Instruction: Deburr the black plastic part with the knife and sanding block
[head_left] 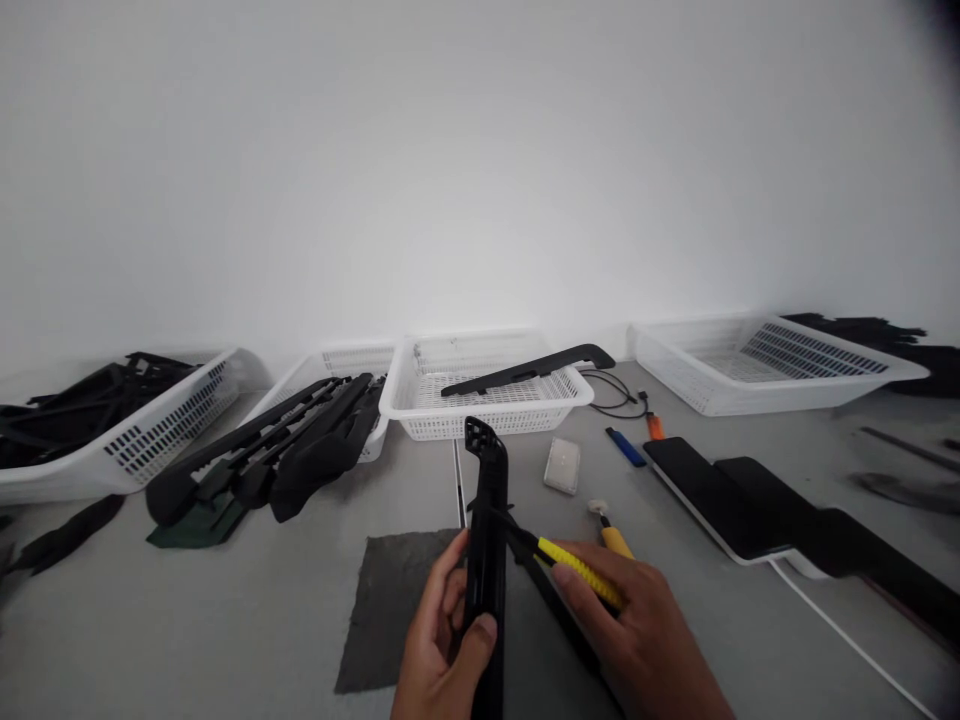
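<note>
A long black plastic part with a bent, hollow top end stands nearly upright in my left hand, whose fingers and thumb wrap round its lower half. My right hand is closed on a yellow-handled tool with a ribbed grip. Its thin dark tip reaches the right side of the part; the exact contact is hard to make out. Another dark strip runs diagonally below the tool, partly hidden by my right hand. Beneath my left hand lies a dark grey cloth.
Behind stands a white basket with a black part across it. Leftward, several black parts overhang another basket. A small clear box, blue tool, orange-yellow handle and dark-screened devices lie rightward.
</note>
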